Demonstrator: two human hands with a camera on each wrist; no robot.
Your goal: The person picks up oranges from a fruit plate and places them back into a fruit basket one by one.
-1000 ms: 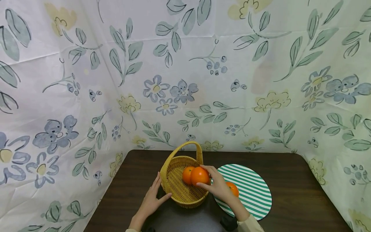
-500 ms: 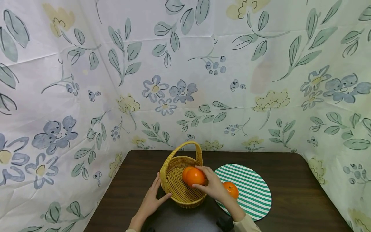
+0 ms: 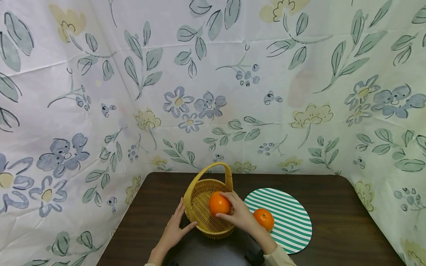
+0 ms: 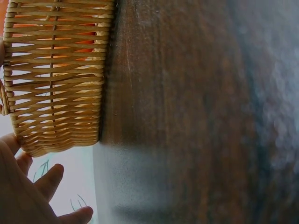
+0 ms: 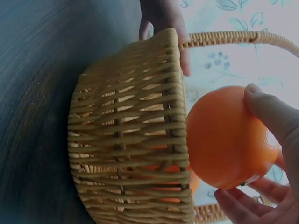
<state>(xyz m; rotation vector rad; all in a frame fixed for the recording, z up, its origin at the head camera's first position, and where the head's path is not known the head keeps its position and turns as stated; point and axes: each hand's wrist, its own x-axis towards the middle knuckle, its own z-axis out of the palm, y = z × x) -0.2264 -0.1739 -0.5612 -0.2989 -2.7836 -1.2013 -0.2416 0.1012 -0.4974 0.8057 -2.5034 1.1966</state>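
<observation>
My right hand (image 3: 240,214) grips an orange (image 3: 218,204) between thumb and fingers, over the inside of a yellow wicker basket (image 3: 213,229). In the right wrist view the held orange (image 5: 229,137) is up at the rim, outside the weave's shadowed interior. Another orange (image 5: 195,182) shows low behind it, in the basket; the head view hides it. My left hand (image 3: 172,228) rests with spread fingers against the basket's left side. Those fingers (image 4: 49,182) reach the wicker wall (image 4: 56,93) in the left wrist view.
A third orange (image 3: 264,220) lies on a round green-and-white striped mat (image 3: 291,221), right of the basket. The basket's tall handle (image 3: 229,173) arches over its far side. Dark wooden table (image 3: 346,221) underneath; a floral cloth (image 3: 246,111) hangs behind.
My right hand has carried its orange left and slightly down, deeper over the basket, now covering the orange seen inside before. The left hand and basket stay put.
</observation>
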